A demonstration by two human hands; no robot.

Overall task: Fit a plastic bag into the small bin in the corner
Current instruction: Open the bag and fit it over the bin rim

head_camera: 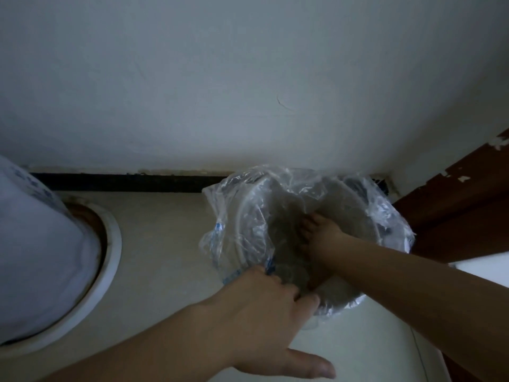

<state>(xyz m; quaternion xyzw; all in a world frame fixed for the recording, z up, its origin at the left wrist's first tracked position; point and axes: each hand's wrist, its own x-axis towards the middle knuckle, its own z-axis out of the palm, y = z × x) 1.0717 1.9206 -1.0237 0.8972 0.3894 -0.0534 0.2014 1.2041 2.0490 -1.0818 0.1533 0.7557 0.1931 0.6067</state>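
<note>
Progress looks well past the midpoint. The plastic bag (237, 205) already sits in the small bin (345, 300), which stands on the floor (165, 244) in the corner where the wall (248, 92) meets a brown wooden panel (454, 205). Clear film is draped over most of the rim, billowing loosely on the far and left sides, with a blue-printed edge hanging down the outside.

Your right grip (322, 238) is down inside the opening, fingers (305, 224) spread and released, apparently pressing the film toward the bottom. Your left grip (261, 307) is at the near rim: its fingers bend over the edge onto the film while the thumb sticks out free. Their tips are hidden, so you cannot tell whether they clamp the plastic or only rest on it.

What seems left is seating the liner fully against the inside, pushing out trapped air, and folding the loose collar evenly around the rim, especially at the puffy far side.

The bin stands upright, its mouth facing up toward you, so its long axis runs vertically down to the floor. The bag follows it, mouth up and closed end presumably at the bottom.
</note>
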